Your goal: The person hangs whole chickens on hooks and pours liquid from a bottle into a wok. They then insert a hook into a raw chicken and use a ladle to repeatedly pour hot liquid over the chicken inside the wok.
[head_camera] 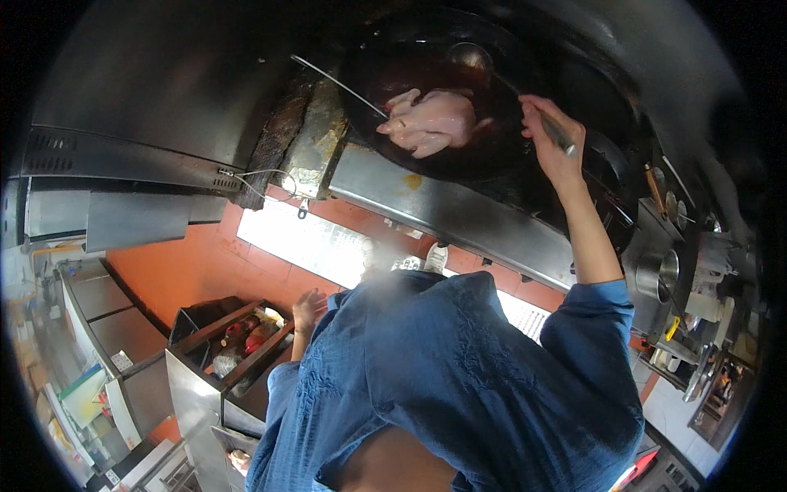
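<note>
A whole pale plucked chicken (433, 120) lies in a large dark wok (363, 74), partly in dark reddish-brown liquid (424, 71). My right hand (556, 132) grips the handle of a metal ladle (470, 56) on the wok's right side. The ladle's bowl is at the liquid, beyond the chicken. A thin metal rod (338, 83) slants across the wok's left rim and reaches the chicken; whether it is fixed to the bird I cannot tell. Down at my side, my left hand (309, 307) holds nothing, its fingers loosely apart, near an open-topped steel cabinet (197, 369).
The steel stove front (430, 190) runs between me and the wok. To the left hangs a looped wire (270, 172) over a grimy ledge (316, 129). A steel pot (661, 277) and several utensils (664, 194) stand at right. Bottles and packets (246, 335) fill the cabinet.
</note>
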Demonstrator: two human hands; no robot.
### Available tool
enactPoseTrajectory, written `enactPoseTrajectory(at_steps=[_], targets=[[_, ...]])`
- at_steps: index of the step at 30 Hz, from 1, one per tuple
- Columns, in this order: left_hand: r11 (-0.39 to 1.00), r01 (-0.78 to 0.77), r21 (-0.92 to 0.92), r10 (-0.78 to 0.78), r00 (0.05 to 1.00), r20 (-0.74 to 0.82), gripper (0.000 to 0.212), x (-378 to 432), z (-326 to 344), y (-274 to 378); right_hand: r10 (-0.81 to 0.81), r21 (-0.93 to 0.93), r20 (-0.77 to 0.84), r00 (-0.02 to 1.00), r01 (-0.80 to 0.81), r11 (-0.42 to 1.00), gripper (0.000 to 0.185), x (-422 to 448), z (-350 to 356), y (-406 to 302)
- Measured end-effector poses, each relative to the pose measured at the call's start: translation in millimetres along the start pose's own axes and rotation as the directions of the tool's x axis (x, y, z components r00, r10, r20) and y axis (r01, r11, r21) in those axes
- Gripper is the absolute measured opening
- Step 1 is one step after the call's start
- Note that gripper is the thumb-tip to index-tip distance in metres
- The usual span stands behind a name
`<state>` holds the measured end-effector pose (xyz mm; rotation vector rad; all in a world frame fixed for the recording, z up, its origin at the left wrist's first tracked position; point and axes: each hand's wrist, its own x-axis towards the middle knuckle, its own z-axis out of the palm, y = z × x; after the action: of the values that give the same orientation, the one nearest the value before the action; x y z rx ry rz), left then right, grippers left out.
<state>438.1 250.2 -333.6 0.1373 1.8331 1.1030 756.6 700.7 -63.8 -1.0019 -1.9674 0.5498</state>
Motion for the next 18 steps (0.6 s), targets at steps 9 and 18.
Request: enactPoseTrajectory(at_steps=[9, 18], targets=[[0.956, 0.035, 0.291, -0.013, 0.997, -0.077, 0.034, 4.2, -81.4, -141.6, 0.656, 0.699, 0.242, 0.715, -0.597, 0.393, 0.038, 20.3, 21.5, 14.4], [0.977, 0.008, 0.213, -0.001, 0.999, -0.036, 0.034, 27.9, -64.0, -120.8, -0.009, 0.184, 0.021, 1.0, 0.005, 0.983, 0.021, -23.2, -46.4, -36.2]])
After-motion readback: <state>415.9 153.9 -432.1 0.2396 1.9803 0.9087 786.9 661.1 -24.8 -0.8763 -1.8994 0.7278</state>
